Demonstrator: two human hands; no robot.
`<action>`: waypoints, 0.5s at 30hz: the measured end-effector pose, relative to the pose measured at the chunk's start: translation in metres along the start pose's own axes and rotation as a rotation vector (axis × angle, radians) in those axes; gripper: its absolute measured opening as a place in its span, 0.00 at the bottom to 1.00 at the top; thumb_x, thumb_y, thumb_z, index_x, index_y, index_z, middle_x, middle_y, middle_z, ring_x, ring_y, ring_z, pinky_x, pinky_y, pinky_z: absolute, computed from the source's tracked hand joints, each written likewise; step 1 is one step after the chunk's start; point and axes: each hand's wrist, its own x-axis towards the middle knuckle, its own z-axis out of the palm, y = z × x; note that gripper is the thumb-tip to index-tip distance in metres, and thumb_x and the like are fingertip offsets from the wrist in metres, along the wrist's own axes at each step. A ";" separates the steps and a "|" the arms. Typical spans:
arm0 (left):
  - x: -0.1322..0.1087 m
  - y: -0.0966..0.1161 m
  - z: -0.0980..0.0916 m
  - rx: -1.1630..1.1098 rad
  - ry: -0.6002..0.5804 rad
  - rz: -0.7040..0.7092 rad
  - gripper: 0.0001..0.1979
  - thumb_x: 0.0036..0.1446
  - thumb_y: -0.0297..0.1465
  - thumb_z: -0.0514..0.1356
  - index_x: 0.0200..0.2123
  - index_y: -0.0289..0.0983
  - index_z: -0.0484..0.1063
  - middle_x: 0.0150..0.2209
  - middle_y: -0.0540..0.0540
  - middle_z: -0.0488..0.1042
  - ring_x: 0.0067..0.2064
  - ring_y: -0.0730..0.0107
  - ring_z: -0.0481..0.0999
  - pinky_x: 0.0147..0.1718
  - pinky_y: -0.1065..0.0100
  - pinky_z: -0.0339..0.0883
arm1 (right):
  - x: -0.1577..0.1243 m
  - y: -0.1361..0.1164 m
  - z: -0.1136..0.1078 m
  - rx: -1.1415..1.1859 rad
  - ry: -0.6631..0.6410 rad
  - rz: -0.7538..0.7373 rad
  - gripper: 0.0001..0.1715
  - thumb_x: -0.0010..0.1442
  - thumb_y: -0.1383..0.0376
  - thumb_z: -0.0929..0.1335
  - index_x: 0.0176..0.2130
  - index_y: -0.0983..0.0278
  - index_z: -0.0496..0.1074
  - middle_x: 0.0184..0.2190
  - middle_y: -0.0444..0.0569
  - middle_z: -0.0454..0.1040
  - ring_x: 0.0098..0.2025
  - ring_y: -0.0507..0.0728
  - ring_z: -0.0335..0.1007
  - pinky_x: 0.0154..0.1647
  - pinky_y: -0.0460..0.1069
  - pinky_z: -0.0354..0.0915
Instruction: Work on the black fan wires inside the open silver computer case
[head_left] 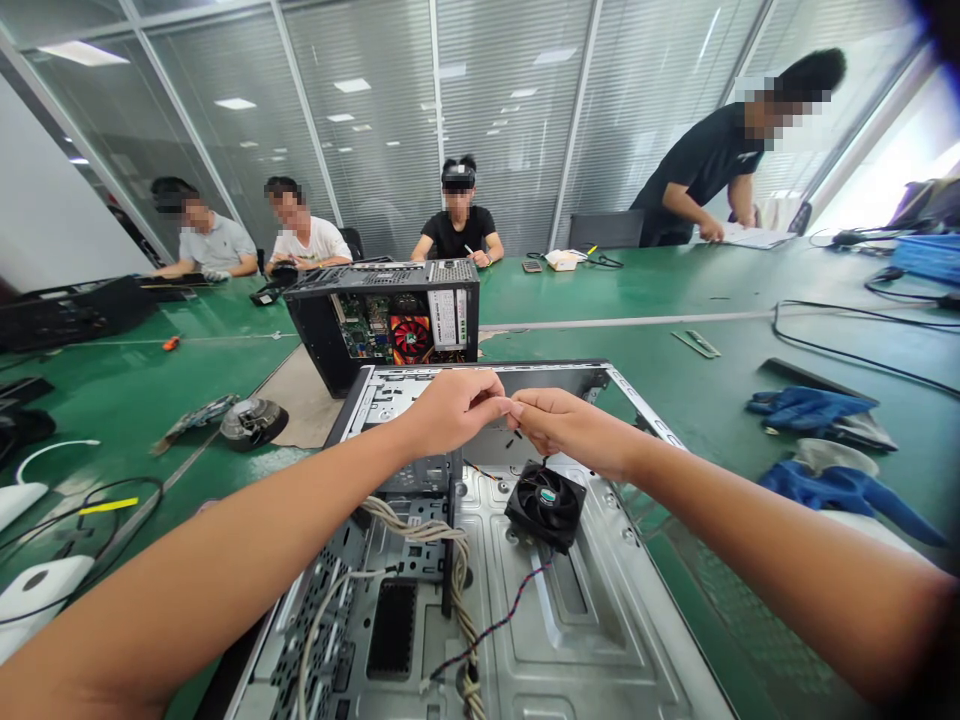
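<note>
An open, stripped grey computer case lies flat in front of me on the green table. My left hand and my right hand meet fingertip to fingertip above its far end, both pinched closed on something too small to make out. Just below my right hand a black cooling fan rests inside the case, its thin twisted wire trailing toward me. A bundle of beige cables hangs over the black drive bracket at the left of the case.
A second black computer case with a red fan stands behind mine. Blue gloves lie at right, a round cooler and circuit board at left, white cables and devices at far left. Four other people sit or lean at the table's far side.
</note>
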 end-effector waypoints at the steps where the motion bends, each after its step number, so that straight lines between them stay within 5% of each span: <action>1: 0.000 0.000 0.000 -0.009 -0.002 -0.003 0.12 0.62 0.36 0.57 0.29 0.35 0.71 0.23 0.52 0.68 0.26 0.75 0.64 0.27 0.70 0.55 | 0.000 0.000 0.000 -0.011 0.007 0.003 0.16 0.64 0.54 0.62 0.31 0.63 0.64 0.20 0.37 0.53 0.20 0.48 0.45 0.22 0.46 0.45; 15: 0.000 -0.002 0.001 -0.048 0.009 0.002 0.05 0.60 0.31 0.57 0.36 0.36 0.70 0.26 0.52 0.68 0.29 0.75 0.64 0.29 0.70 0.56 | 0.000 0.000 -0.002 0.023 0.002 0.054 0.15 0.63 0.57 0.63 0.33 0.66 0.69 0.23 0.41 0.62 0.22 0.48 0.54 0.25 0.47 0.53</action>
